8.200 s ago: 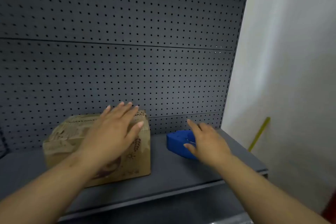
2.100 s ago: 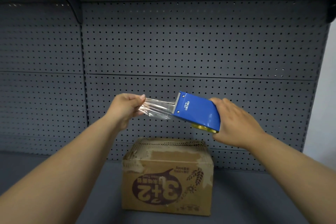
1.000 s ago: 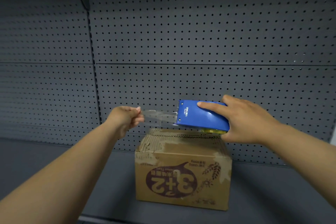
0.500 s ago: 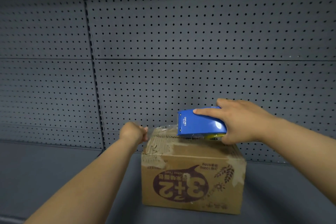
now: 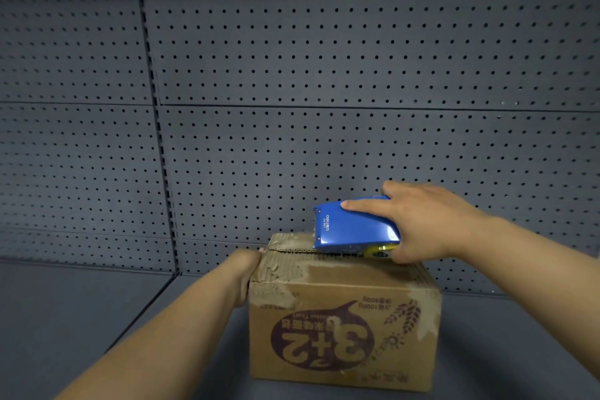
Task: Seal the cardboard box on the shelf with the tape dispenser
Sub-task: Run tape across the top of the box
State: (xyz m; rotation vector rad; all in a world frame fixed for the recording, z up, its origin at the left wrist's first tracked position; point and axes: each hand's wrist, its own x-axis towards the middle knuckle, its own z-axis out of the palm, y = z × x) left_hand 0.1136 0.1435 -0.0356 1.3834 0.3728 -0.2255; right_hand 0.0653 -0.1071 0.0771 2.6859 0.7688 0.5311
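The shelf lies bare to the left of the cardboard box and to its right, leaving open passage on both sides. The pegboard wall closes off the back just behind the box. Above the box, the tape dispenser and right hand occupy the top, while the left hand blocks its left face.

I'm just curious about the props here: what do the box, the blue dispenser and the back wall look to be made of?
Cardboard box: brown corrugated cardboard, matte and worn; fluting shows along its top edge, and pale torn patches.
Tape dispenser: blue and glossy with highlights, probably painted metal or plastic.
Back wall: dark grey perforated panel, likely painted metal, matte.
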